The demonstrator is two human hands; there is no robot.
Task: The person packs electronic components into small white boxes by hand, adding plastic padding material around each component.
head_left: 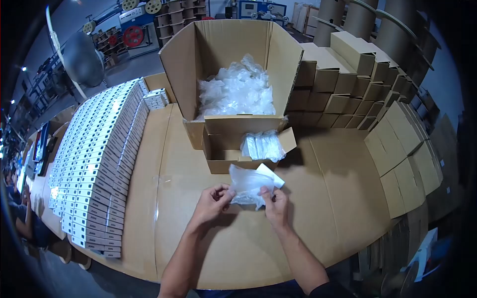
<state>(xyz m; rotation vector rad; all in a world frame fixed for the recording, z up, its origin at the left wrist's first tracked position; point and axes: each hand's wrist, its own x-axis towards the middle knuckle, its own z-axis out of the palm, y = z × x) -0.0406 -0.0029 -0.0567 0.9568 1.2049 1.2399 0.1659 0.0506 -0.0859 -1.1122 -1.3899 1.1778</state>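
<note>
Head view: over the cardboard-covered table [318,218], the left hand [213,201] and right hand [275,204] both pinch a clear plastic bag [247,185] with a small white box [271,175] poking out its top. Just beyond sits a small open carton [223,154] of bagged pieces, then a tall open carton [223,54] full of crumpled plastic bags. Rows of white boxes [99,164] lie left; folded brown cartons [348,79] stack right.
</note>
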